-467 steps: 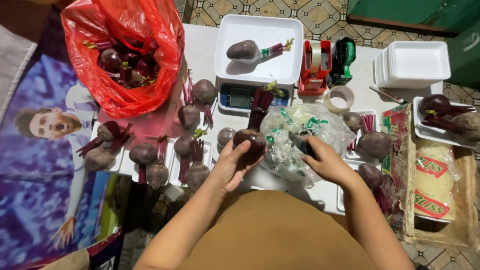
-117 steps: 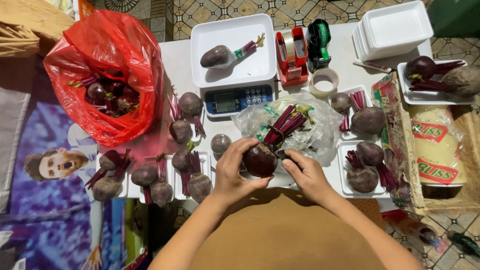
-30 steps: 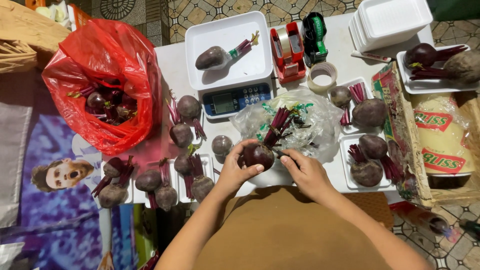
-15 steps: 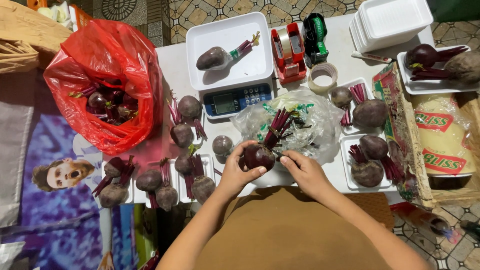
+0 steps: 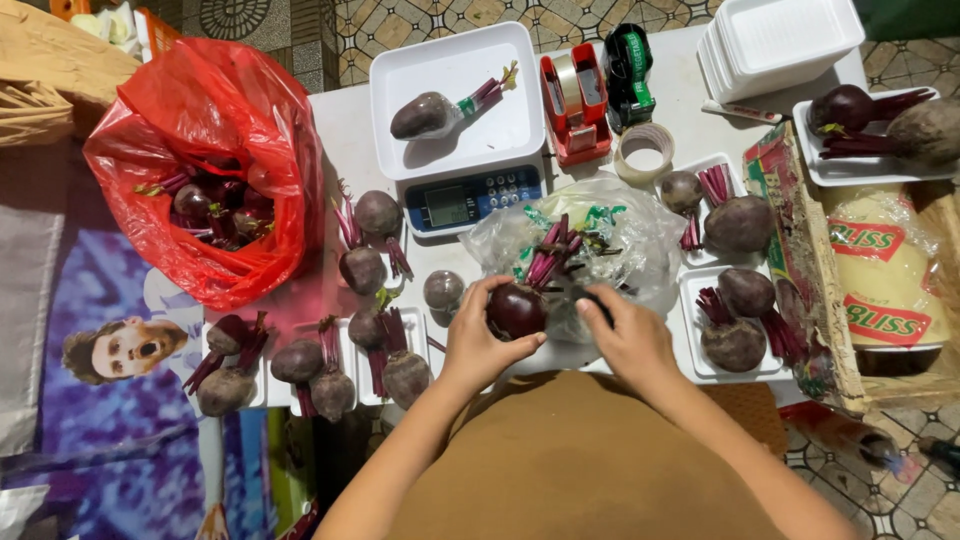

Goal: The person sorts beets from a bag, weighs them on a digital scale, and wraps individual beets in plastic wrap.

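My left hand [image 5: 480,345] cups a dark beetroot [image 5: 516,310] at the near edge of the desk [image 5: 680,95], fingers wrapped around its left side, thumb over the top. The root sits just in front of a crumpled clear plastic wrap [image 5: 620,240], its red stalks [image 5: 548,258] pointing away from me into the film. My right hand [image 5: 630,335] rests just beside it, fingers curled and pinching the film's near edge; I cannot tell how much plastic they have caught.

To do this well, I judge I should keep the beetroot steady with the left palm while the right draws the film taut and smooth, so no folds bunch near the stalks. The stalks look brittle, so pressure belongs on the round body.

Around me: a scale [image 5: 470,200] with a white tray [image 5: 400,70] carrying one beetroot at the far middle, a red bag [image 5: 260,130] of beetroots at the left edge, filled foam trays [image 5: 690,300] toward the right.
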